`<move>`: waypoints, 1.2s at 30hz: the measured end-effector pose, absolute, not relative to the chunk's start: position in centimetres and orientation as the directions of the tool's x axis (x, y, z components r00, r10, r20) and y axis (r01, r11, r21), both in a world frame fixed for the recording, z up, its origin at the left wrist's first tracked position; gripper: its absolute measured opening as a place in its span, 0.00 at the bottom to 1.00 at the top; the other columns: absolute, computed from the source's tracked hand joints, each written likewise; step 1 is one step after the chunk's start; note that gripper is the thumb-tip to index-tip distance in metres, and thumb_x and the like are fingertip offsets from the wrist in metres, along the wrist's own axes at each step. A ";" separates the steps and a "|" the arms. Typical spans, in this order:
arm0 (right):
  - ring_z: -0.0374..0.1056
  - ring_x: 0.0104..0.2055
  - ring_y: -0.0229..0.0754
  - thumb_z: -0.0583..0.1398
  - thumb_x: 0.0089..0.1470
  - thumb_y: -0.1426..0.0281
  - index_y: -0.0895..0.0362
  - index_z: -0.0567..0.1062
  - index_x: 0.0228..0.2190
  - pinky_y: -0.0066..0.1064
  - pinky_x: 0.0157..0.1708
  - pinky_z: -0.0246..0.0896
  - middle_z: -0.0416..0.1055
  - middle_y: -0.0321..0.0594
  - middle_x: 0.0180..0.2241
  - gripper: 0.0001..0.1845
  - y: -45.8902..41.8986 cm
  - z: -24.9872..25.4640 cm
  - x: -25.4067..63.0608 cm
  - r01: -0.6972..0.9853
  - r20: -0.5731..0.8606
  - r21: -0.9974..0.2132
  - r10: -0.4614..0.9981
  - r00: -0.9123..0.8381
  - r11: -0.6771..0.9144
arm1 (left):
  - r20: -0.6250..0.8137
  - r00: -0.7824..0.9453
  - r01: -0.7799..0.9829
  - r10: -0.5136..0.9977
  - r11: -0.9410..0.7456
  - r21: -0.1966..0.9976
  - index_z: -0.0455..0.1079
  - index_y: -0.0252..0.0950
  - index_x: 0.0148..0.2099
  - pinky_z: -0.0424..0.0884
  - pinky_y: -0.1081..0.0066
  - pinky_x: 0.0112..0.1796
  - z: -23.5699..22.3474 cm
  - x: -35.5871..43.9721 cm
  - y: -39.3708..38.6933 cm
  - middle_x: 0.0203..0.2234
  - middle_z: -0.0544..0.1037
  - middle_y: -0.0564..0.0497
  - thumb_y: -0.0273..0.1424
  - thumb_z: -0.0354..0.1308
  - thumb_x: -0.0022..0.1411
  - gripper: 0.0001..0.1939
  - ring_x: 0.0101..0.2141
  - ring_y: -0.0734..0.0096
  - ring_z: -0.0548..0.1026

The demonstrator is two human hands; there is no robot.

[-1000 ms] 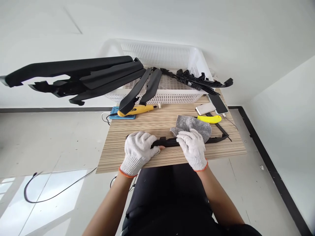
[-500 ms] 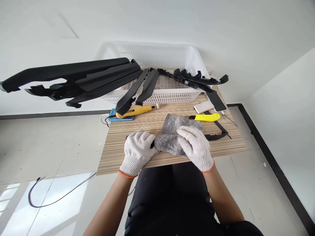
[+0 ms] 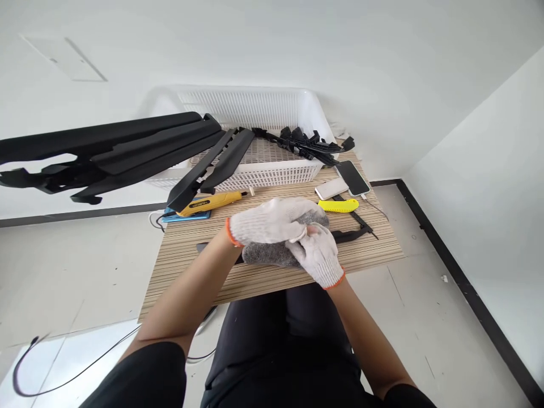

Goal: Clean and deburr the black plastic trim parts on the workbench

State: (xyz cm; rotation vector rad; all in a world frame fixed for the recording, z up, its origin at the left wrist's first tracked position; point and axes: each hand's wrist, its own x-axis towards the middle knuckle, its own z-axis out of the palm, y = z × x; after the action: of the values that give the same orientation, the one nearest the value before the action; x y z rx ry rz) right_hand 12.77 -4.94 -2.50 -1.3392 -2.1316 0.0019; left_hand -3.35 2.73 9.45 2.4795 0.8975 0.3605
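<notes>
A grey cloth (image 3: 272, 255) lies bunched on the striped wooden tabletop over a black plastic part, whose end (image 3: 202, 247) sticks out at the left. My left hand (image 3: 276, 221), in a white knitted glove, reaches across the cloth with its fingers bent over the far side. My right hand (image 3: 317, 255), gloved too, is closed at the cloth's right end and touches the left thumb. A little bare skin shows between the two gloves. The fingertips are partly hidden. Just beyond my hands is a yellow utility knife (image 3: 339, 205), and another black part (image 3: 351, 234) lies to their right.
A white plastic basket (image 3: 272, 174) stands at the back, with long black trim pieces (image 3: 127, 150) jutting out leftward and more black parts (image 3: 306, 144) across it. A yellow power tool (image 3: 215, 203) rests on a blue item. A phone (image 3: 352, 177) and a white device (image 3: 331, 188) lie right.
My left hand has left the black part's left end and moved right, onto the cloth beside my right hand. The cloth, earlier spread out, is now bunched. The view has shifted.
</notes>
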 end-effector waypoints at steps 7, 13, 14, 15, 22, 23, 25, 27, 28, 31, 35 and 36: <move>0.74 0.45 0.49 0.59 0.66 0.60 0.54 0.80 0.46 0.46 0.58 0.66 0.80 0.46 0.42 0.14 -4.7 -2.4 12.8 0.813 0.474 -0.326 0.828 -0.301 0.482 | 0.056 0.700 0.621 0.712 -0.646 0.444 0.69 0.36 0.61 0.72 0.57 0.56 3.9 -4.6 -0.8 0.56 0.76 0.45 0.30 0.52 0.68 0.21 0.55 0.58 0.75; 0.73 0.56 0.43 0.55 0.70 0.68 0.53 0.80 0.49 0.37 0.61 0.67 0.78 0.42 0.52 0.15 -5.4 -1.2 13.7 0.721 0.545 -0.559 0.837 -0.052 0.409 | 0.216 0.546 0.767 0.809 -0.587 0.258 0.75 0.37 0.57 0.75 0.59 0.49 0.8 -7.0 -4.2 0.54 0.80 0.46 0.28 0.56 0.66 0.18 0.51 0.57 0.79; 0.73 0.56 0.43 0.55 0.70 0.67 0.53 0.80 0.49 0.37 0.60 0.67 0.79 0.42 0.52 0.15 -5.5 -1.2 14.1 0.722 0.559 -0.576 0.829 0.005 0.383 | 0.210 0.522 0.790 0.827 -0.561 0.248 0.76 0.39 0.55 0.75 0.61 0.45 0.6 -7.2 -4.4 0.51 0.81 0.49 0.27 0.57 0.65 0.17 0.47 0.59 0.80; 0.74 0.55 0.44 0.56 0.70 0.66 0.53 0.80 0.49 0.39 0.60 0.67 0.79 0.42 0.51 0.14 -5.6 -1.2 14.6 0.740 0.574 -0.569 0.817 0.046 0.359 | 0.195 0.499 0.811 0.844 -0.534 0.238 0.77 0.41 0.54 0.75 0.62 0.42 0.6 -7.4 -4.5 0.47 0.83 0.51 0.27 0.58 0.65 0.16 0.44 0.61 0.81; 0.75 0.48 0.53 0.63 0.61 0.48 0.56 0.78 0.53 0.46 0.52 0.69 0.80 0.46 0.44 0.29 -6.8 -1.2 16.6 0.881 0.408 -0.311 0.888 -0.214 0.355 | 0.089 0.483 0.852 0.871 -0.491 0.182 0.79 0.44 0.48 0.66 0.66 0.32 1.2 -8.7 -4.1 0.35 0.82 0.55 0.33 0.62 0.63 0.11 0.36 0.64 0.79; 0.74 0.50 0.55 0.64 0.59 0.47 0.57 0.77 0.55 0.47 0.51 0.69 0.79 0.48 0.46 0.32 -7.0 -1.1 16.4 0.896 0.382 -0.284 0.897 -0.220 0.341 | 0.073 0.488 0.849 0.870 -0.492 0.191 0.79 0.44 0.48 0.65 0.67 0.32 1.3 -8.7 -4.0 0.35 0.82 0.55 0.33 0.63 0.63 0.11 0.37 0.64 0.79; 0.71 0.54 0.58 0.66 0.56 0.46 0.56 0.76 0.56 0.50 0.53 0.68 0.76 0.50 0.54 0.35 -7.2 -0.9 15.5 0.917 0.376 -0.228 0.898 -0.227 0.328 | 0.063 0.499 0.839 0.864 -0.501 0.211 0.79 0.45 0.48 0.64 0.67 0.32 1.3 -8.6 -3.8 0.36 0.82 0.55 0.35 0.63 0.64 0.10 0.38 0.64 0.79; 0.67 0.59 0.61 0.66 0.56 0.47 0.53 0.77 0.55 0.54 0.59 0.62 0.72 0.49 0.60 0.32 -7.0 -0.5 14.2 0.916 0.402 -0.172 0.875 -0.271 0.363 | 0.083 0.524 0.817 0.847 -0.528 0.233 0.79 0.45 0.48 0.65 0.68 0.33 1.4 -8.5 -3.6 0.37 0.82 0.54 0.34 0.61 0.66 0.10 0.38 0.65 0.79; 0.66 0.60 0.60 0.66 0.58 0.49 0.52 0.78 0.54 0.55 0.62 0.58 0.72 0.48 0.60 0.29 -6.7 -0.3 13.5 0.902 0.402 -0.153 0.860 -0.315 0.403 | 0.096 0.538 0.804 0.838 -0.543 0.243 0.79 0.44 0.49 0.65 0.69 0.33 1.5 -8.6 -3.5 0.37 0.82 0.54 0.34 0.60 0.67 0.11 0.38 0.66 0.78; 0.71 0.52 0.53 0.62 0.64 0.55 0.54 0.80 0.51 0.50 0.63 0.57 0.80 0.46 0.49 0.21 -5.4 0.3 12.0 0.827 0.322 -0.169 0.823 -0.468 0.536 | 0.113 0.569 0.766 0.814 -0.575 0.287 0.80 0.43 0.48 0.66 0.71 0.34 1.9 -9.2 -3.4 0.38 0.82 0.53 0.32 0.55 0.70 0.12 0.37 0.69 0.78; 0.73 0.41 0.50 0.62 0.65 0.58 0.55 0.81 0.51 0.43 0.48 0.66 0.81 0.43 0.36 0.19 -3.8 1.0 11.6 0.798 0.218 -0.216 0.824 -0.522 0.563 | 0.089 0.556 0.753 0.826 -0.547 0.365 0.78 0.44 0.54 0.70 0.74 0.37 2.4 -10.1 -3.7 0.41 0.82 0.54 0.27 0.50 0.70 0.18 0.39 0.70 0.78; 0.73 0.41 0.51 0.62 0.65 0.58 0.55 0.81 0.51 0.42 0.47 0.66 0.81 0.44 0.36 0.19 -3.6 1.1 11.8 0.798 0.209 -0.218 0.826 -0.524 0.562 | 0.079 0.550 0.757 0.831 -0.537 0.372 0.77 0.45 0.56 0.71 0.73 0.38 2.5 -10.2 -3.8 0.42 0.82 0.53 0.27 0.50 0.70 0.20 0.39 0.70 0.78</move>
State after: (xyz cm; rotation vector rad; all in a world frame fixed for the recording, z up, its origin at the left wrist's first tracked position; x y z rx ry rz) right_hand 11.76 -3.63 1.09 -1.3420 -2.5109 0.1359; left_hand -10.25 -3.83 2.52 2.4948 1.3157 0.3570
